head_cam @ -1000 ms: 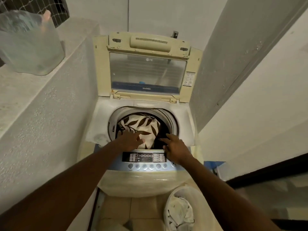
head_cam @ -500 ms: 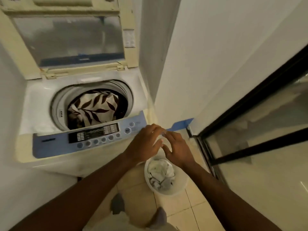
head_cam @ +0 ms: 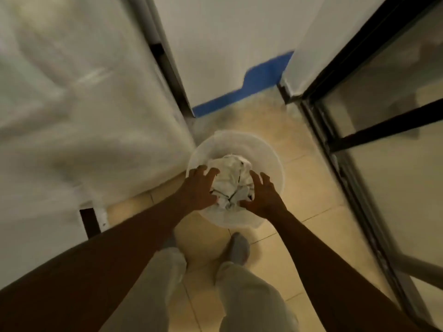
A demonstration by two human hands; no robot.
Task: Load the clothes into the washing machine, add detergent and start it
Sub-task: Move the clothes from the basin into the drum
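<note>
A round white plastic basket [head_cam: 268, 149] stands on the tiled floor and holds crumpled white clothes [head_cam: 231, 182] with dark markings. My left hand [head_cam: 200, 188] reaches into the basket on the left of the pile, fingers spread. On the right of the pile my right hand [head_cam: 262, 196] is spread too, its fingertips at the cloth. Neither hand has closed on the fabric. The washing machine's cream side [head_cam: 79, 121] fills the left of the view; its tub and control panel are out of sight.
A dark-framed glass sliding door [head_cam: 374, 130] runs along the right. A white wall with a blue strip [head_cam: 242, 92] at its foot lies ahead. My legs in light trousers and grey socks stand just behind the basket on beige tiles [head_cam: 311, 192].
My hands left the machine's tub, swung right and down, and now reach into the basket. The view dropped from the open tub to the floor.
</note>
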